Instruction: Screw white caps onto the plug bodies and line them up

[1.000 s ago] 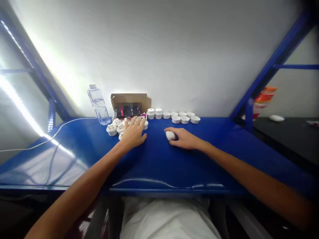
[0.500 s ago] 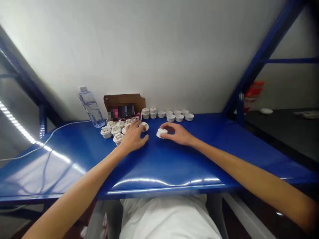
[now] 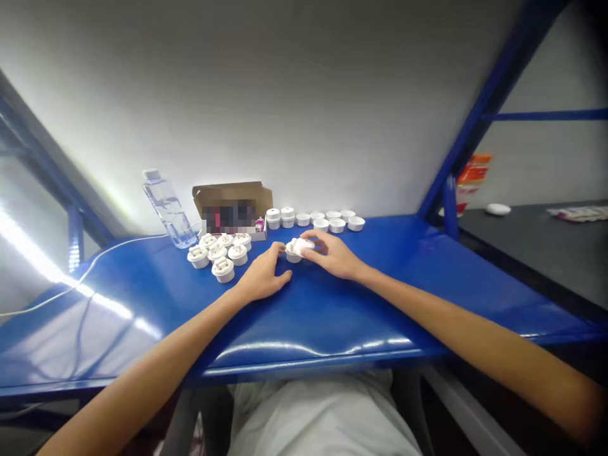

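My right hand (image 3: 332, 254) pinches a white round cap (image 3: 304, 247) between thumb and fingers. The cap is tilted over the right side of a white round base (image 3: 292, 256) that stands on the table. My left hand (image 3: 266, 272) is beside that base on its left, thumb and fingers apart, fingertips close to its rim; whether they touch it I cannot tell. Left of this hand stand several similar white round bases with raised inner parts (image 3: 223, 269). Several white cups (image 3: 337, 225) are lined up at the back, along with two capped white round units (image 3: 287, 217).
The table (image 3: 313, 323) is glossy blue. At its back stand an open cardboard box (image 3: 232, 192) and a clear bottle (image 3: 170, 212). A white cable (image 3: 109, 248) crosses the left side. Blue frame posts (image 3: 450, 206) rise at both ends, with a dark surface (image 3: 522, 244) on the right.
My left hand has drawn back from the group of bases, and one base now stands farther right. The cap in my right hand has come over that base and tilted.
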`<move>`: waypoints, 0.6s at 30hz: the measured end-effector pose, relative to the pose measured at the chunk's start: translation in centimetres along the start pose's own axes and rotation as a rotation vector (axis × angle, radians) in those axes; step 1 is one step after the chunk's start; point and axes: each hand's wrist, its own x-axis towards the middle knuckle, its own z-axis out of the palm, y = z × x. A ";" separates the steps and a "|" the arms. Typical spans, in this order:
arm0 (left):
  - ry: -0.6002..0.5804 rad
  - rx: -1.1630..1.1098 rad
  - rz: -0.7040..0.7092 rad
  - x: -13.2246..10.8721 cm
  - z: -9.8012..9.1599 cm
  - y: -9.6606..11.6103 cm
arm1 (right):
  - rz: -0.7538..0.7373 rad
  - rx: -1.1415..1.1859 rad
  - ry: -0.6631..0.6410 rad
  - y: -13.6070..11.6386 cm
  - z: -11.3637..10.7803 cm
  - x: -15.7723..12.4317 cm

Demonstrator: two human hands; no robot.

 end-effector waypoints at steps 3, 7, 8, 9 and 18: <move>0.013 -0.072 -0.039 0.3 0.4 -0.4 | 0.054 0.088 0.013 -0.2 -0.1 0.2; 0.024 -0.114 -0.052 0.7 0.3 -0.6 | 0.122 0.223 -0.038 -0.7 0.1 0.2; 0.019 -0.119 -0.032 0.7 0.2 -0.5 | 0.124 0.243 -0.054 -0.9 0.2 0.1; 0.010 -0.121 -0.013 0.8 0.1 -0.5 | 0.115 0.255 -0.061 -1.0 0.3 0.0; -0.042 -0.285 -0.018 0.6 0.2 -0.4 | -0.268 -0.137 -0.124 -2.2 0.5 -0.9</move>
